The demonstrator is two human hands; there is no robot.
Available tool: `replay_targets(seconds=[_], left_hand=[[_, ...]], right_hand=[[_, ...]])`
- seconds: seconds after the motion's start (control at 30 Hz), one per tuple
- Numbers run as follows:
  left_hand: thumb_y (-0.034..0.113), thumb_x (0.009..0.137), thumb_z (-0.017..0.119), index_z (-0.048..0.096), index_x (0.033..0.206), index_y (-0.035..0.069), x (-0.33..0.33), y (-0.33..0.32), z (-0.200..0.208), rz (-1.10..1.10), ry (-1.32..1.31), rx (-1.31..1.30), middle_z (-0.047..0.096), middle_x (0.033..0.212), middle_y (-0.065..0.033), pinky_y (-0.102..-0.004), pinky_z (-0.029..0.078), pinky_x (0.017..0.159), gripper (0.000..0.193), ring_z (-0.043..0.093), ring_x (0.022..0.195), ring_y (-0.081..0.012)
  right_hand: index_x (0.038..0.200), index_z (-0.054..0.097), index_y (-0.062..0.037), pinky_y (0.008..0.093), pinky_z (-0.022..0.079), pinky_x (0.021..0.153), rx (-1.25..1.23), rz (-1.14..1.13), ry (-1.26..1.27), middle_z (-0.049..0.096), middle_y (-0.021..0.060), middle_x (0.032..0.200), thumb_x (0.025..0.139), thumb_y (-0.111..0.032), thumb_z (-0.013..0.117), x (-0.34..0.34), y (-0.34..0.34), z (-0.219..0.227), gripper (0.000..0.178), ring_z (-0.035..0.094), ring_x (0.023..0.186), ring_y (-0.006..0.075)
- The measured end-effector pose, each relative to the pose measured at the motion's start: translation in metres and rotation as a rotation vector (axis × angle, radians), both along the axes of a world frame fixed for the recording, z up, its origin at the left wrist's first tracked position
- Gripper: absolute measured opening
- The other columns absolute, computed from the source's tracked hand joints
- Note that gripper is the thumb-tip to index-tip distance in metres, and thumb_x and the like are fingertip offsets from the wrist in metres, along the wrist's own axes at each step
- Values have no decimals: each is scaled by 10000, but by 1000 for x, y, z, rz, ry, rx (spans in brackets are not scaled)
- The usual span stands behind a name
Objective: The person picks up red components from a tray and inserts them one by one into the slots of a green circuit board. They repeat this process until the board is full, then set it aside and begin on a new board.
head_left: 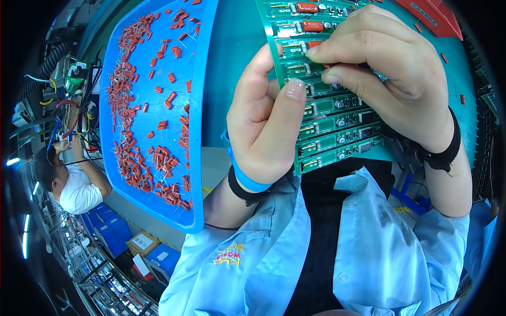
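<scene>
A green circuit board panel point(329, 125), made of several narrow boards side by side, is tilted up in front of me. My left hand point(266, 124) grips its left edge, thumb on top and fingers underneath. Over the panel's upper middle, my right hand point(387, 71) pinches a red capacitor point(328, 66) between thumb and forefinger, mostly hidden by the fingertips. Red capacitors sit on the boards toward the far end, one of them point(312, 26) just beyond my right fingers. The nearer boards show no red part.
On the left, a blue tray point(197, 121) holds many loose red capacitors point(167, 158) with wire leads. A red bin point(435, 16) stands at far right, with a few stray capacitors on the green tabletop point(232, 79). Another person point(79, 184) works at far left beside cables.
</scene>
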State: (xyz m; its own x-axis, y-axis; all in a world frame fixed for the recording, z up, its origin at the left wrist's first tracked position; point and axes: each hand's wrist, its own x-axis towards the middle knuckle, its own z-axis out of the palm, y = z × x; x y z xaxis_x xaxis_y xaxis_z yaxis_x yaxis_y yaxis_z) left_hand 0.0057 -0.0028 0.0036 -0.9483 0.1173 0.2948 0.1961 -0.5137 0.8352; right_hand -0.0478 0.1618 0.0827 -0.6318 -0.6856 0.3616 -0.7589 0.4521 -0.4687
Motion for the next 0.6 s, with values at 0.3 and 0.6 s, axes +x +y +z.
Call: replay_targets(seconds=[0.3, 0.6], left_hand=[[-11, 922, 353, 281, 1328, -49, 0, 0, -2, 11, 33, 6, 554, 1131, -174, -283, 481, 840, 414, 590, 967, -172], [29, 912, 364, 366, 1279, -77, 1, 0, 0, 55, 55, -50, 534, 1174, -201, -356, 459, 911, 381, 567, 1047, -242]], right_hand=[[871, 667, -39, 307, 445, 599, -9, 6, 5, 625, 72, 787, 691, -91, 716, 1, -1, -2, 194, 585, 694, 211], [863, 658, -26, 296, 433, 611, -51, 69, 100, 589, 66, 778, 695, -52, 690, 0, -2, -7, 173, 565, 707, 197]])
